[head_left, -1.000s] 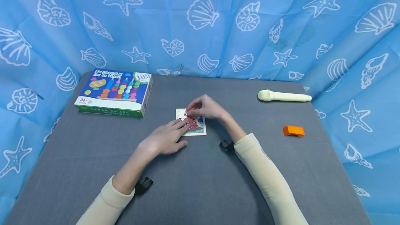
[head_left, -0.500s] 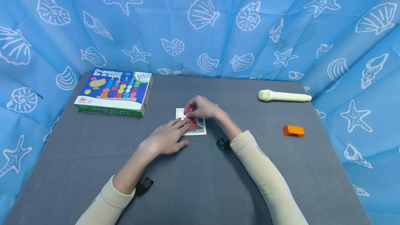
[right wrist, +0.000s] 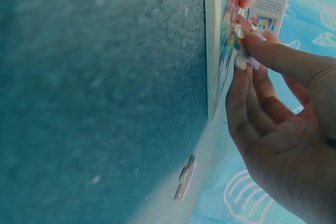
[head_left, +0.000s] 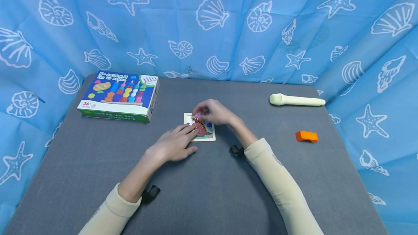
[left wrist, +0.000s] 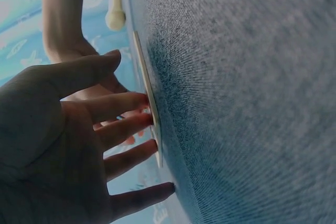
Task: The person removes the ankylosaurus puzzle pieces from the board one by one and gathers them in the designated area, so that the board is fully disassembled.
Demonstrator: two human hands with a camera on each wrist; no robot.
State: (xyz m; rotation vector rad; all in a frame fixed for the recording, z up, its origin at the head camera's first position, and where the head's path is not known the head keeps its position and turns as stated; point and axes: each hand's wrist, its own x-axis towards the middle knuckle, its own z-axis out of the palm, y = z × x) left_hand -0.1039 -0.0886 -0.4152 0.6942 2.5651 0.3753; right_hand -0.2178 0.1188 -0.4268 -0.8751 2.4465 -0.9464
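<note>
A small jigsaw puzzle (head_left: 208,137) in a pale wooden frame lies mid-table, with a reddish picture on it. My left hand (head_left: 171,144) rests its spread fingertips on the puzzle's left side; the left wrist view shows those fingers (left wrist: 128,161) nearly straight against the board edge. Above the upper part, my right hand (head_left: 215,112) pinches a puzzle piece (right wrist: 253,61) between thumb and fingertips. That piece is partly covered by the fingers, and whether it touches the board I cannot tell. Another puzzle piece (right wrist: 185,179) lies on the table beyond the board.
A bead-set box (head_left: 119,95) stands at the back left. Toward the right are a pale, microphone-shaped stick (head_left: 297,100) and an orange arch block (head_left: 307,136). Blue shell-print cloth (head_left: 228,39) hangs behind the grey table (head_left: 209,191).
My right hand dipped left over the puzzle, then drew back a little to the right, turning slightly with the piece. The left hand has stayed in place.
</note>
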